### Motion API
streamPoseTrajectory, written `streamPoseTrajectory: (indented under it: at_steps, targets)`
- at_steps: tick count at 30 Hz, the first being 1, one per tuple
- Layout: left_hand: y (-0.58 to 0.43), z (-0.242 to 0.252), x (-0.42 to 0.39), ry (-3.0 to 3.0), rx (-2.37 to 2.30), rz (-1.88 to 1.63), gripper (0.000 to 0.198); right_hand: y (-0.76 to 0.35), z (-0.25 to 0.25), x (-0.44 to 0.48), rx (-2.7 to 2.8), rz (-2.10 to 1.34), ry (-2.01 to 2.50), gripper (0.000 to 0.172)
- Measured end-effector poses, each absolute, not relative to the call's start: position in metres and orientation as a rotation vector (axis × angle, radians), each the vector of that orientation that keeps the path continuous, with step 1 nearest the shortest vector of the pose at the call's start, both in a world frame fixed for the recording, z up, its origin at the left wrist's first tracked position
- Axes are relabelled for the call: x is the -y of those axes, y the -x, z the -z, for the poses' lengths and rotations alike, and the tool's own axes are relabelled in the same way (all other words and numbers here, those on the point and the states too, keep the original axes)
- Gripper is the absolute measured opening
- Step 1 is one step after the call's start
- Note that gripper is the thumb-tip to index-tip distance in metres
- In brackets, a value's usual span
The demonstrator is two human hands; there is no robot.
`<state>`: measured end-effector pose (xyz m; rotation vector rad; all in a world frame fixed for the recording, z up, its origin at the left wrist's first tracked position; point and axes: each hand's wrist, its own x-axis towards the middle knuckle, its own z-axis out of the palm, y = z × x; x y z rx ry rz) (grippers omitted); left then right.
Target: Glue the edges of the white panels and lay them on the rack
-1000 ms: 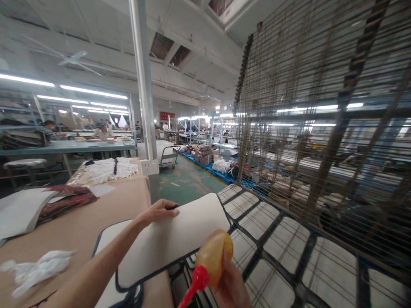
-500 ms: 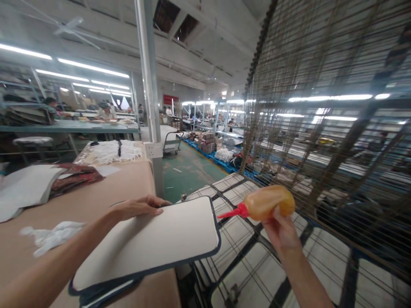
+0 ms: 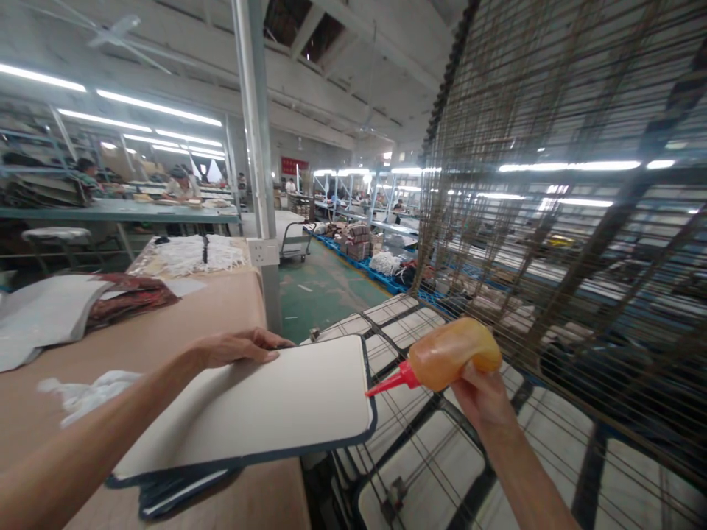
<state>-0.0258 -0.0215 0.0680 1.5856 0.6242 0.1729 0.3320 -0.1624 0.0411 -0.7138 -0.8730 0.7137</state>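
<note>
While your left hand pinched the cream panel, your right hand gripped the amber bottle

Left thumb lay near the panel's far edge, forearm slanting in from lower left. Right hand held from below, forearm rising from lower right. Panel lay between both hands; the red nozzle tip sat at its right edge, contact unclear.

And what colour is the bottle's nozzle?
The nozzle is red, best seen in the head view.
</note>
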Motion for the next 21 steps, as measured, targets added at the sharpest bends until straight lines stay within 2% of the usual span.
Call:
streamPoseTrajectory:
  at_steps: [12,17,21]
  targets:
    - [0.035,-0.058,0.022,-1.547,-0.695,-0.268,0.028,-0.327,-0.033,0.173,0.803,-0.703,0.687,0.037]
    - [0.038,-0.045,0.022,-1.467,-0.693,-0.294,0.037,-0.319,-0.032,0.18,0.775,-0.585,0.697,0.05]
    - [0.04,-0.029,0.019,-1.377,-0.705,-0.355,0.045,-0.311,-0.03,0.185,0.722,-0.5,0.696,0.048]
